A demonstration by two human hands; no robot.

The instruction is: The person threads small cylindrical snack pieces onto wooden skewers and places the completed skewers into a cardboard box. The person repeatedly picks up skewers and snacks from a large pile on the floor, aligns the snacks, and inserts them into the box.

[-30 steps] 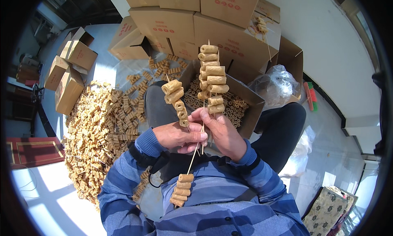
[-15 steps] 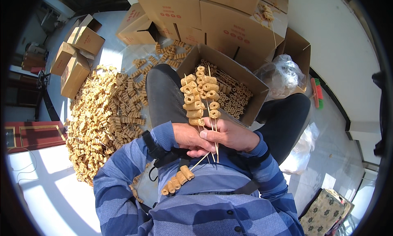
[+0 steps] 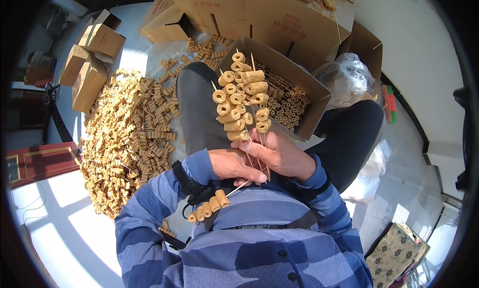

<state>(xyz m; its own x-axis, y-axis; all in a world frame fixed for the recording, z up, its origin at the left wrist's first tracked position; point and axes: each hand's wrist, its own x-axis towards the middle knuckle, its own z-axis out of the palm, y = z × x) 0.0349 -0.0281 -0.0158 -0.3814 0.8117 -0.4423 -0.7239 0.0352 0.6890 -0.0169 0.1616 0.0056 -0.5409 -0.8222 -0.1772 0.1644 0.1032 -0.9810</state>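
A bunch of skewers (image 3: 232, 116) threaded with golden-brown hollow rolls stands fanned out in front of me, rolls at the far end. My right hand (image 3: 282, 155) is closed around the bare sticks just below the rolls. Against it, my left hand (image 3: 232, 166) is closed too, its thumb on the lower stick ends. From under the left fingers a single skewer (image 3: 209, 208) with several rolls points down and left, across my striped shirt. How the sticks divide between the two hands is partly hidden by the fingers.
Between my knees stands an open carton (image 3: 314, 106) packed with skewers. A large heap of skewers (image 3: 117, 153) lies on the floor at left. Cartons (image 3: 279, 23) are stacked at the back, with a clear plastic bag (image 3: 344, 78) and a red-green brush (image 3: 388, 104) at right.
The bunch of skewers has fanned wider, and its rolls face me more. My left thumb has shifted along the lower sticks. The single skewer has moved slightly up and left.
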